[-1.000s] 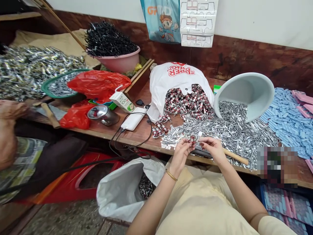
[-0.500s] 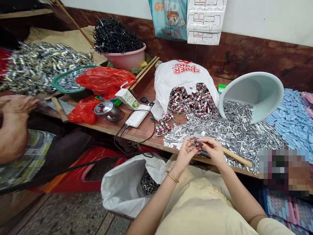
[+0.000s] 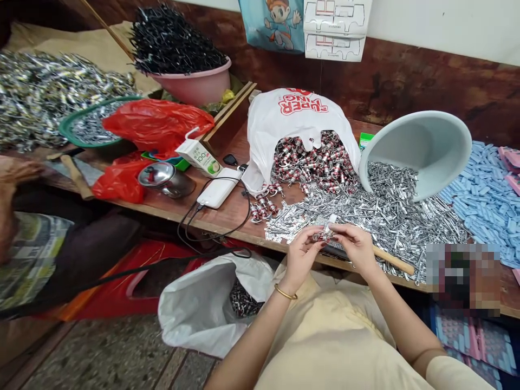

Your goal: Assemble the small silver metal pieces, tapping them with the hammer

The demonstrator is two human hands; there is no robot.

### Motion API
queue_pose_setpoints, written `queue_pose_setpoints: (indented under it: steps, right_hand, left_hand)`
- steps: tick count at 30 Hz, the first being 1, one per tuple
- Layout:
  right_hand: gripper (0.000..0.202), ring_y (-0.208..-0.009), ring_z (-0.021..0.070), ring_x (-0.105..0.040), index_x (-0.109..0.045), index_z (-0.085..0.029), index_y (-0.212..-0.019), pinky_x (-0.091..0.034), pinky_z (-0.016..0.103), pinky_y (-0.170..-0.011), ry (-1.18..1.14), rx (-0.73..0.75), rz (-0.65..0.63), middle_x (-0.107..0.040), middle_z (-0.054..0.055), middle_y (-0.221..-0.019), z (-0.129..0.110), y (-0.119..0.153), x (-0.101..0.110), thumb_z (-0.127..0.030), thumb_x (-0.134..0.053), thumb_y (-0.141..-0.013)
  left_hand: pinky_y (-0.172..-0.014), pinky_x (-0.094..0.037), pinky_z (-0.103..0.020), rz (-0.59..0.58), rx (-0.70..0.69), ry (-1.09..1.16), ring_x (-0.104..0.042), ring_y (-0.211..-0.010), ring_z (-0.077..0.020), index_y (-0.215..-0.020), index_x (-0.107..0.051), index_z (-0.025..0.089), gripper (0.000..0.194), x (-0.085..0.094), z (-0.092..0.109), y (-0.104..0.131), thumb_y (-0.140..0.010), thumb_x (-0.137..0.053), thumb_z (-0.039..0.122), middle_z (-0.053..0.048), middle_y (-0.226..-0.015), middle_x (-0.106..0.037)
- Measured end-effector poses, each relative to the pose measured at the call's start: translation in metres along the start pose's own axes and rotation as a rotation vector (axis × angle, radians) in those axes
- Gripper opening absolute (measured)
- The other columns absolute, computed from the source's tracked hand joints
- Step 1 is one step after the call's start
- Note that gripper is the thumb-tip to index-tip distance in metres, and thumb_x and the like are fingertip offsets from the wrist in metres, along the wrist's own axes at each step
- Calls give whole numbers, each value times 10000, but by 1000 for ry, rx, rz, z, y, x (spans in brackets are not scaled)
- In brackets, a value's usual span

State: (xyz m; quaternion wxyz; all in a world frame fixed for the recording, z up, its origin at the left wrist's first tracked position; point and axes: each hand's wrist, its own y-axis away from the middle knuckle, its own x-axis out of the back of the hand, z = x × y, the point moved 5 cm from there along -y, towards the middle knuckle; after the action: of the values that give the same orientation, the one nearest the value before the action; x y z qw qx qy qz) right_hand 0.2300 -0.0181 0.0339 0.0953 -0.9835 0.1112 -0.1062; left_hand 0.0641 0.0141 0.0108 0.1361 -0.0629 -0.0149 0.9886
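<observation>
In front of my body, above the table's front edge, both hands are closed at the fingertips. My left hand [image 3: 303, 254] pinches a cluster of small red-and-silver metal pieces [image 3: 323, 236]; how many is too small to tell. My right hand [image 3: 357, 250] is pinched at the right side of the same cluster, its fingertips partly hiding what they grip. Just behind the fingers is a small white block [image 3: 330, 223]. Beneath and beyond the hands spreads a heap of small silver metal parts [image 3: 390, 216]. A wooden handle [image 3: 394, 261] lies beside my right wrist.
A white plastic bag [image 3: 262, 127] spills red-and-silver pieces with rings. Right of it, a grey tub [image 3: 442, 157] lies tipped, near light-blue pieces [image 3: 487, 200]. Left are a power bank [image 3: 219, 189], lidded metal cup [image 3: 166, 181] and drink carton [image 3: 199, 154]. Below gapes a white sack [image 3: 195, 309]. Another person's hand [image 3: 18, 170] is far left.
The view has shifted, so the table's things sit slightly further left and higher. My hands stay together, and more of the red-and-silver cluster shows between my fingers. The other person's arm has moved left.
</observation>
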Motion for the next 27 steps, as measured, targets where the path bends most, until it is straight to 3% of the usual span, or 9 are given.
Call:
queue_pose_setpoints:
  steps: [4, 8, 11, 16, 22, 27]
  right_hand:
    - [195, -867, 219, -699, -781, -298, -950, -548, 375, -803, 155, 204, -21, -764, 39, -904, -23, 1, 2, -219, -603, -944]
    - [184, -847, 221, -693, -756, -293, -928, -540, 379, -788, 227, 280, -2, -755, 40, -882, -40, 0, 1, -220, -591, -961]
    - [178, -852, 223, -686, -744, -287, -900, -536, 379, -789, 245, 327, 0, -748, 36, -858, -46, 0, -3, -199, -599, -950]
    - [237, -867, 210, -684, -732, -278, -944, -530, 368, -799, 216, 352, -54, -748, 33, -879, -51, 0, -6, -137, -542, -959]
    - [192, -833, 199, -682, -703, -248, -939, -533, 362, -778, 203, 381, -53, -739, 37, -857, -57, 3, -5, -142, -546, -967]
    - [168, -847, 195, -679, -685, -240, -943, -531, 359, -777, 210, 363, -41, -735, 42, -879, -53, 6, -2, -143, -550, -969]
  left_hand:
    - [-849, -608, -350, -22, -87, -80, -687, -1034, -235, -1062, -732, 229, 194, -1, 12, 1, -886, -698, 303, -98, -1099, -708]
    - [-914, -598, -381, -18, -102, 6, -709, -1030, -225, -1189, -646, 255, 303, 1, 16, 4, -892, -700, 286, -89, -1120, -717]
    - [-959, -585, -414, -32, -141, -76, -703, -1088, -252, -1109, -694, 244, 208, 4, 21, 6, -904, -684, 273, -102, -1145, -731]
    - [-1014, -565, -449, -55, -286, -248, -699, -1131, -254, -1071, -731, 254, 177, 9, 28, 10, -939, -624, 206, -94, -1177, -746]
    - [-973, -588, -387, -72, -538, -359, -708, -1113, -204, -1144, -716, 235, 269, 4, 36, 12, -932, -618, 102, -80, -1157, -759]
    - [-914, -605, -330, -52, -546, -317, -722, -1058, -181, -1100, -734, 229, 255, -3, 38, 11, -927, -621, 80, -72, -1116, -767]
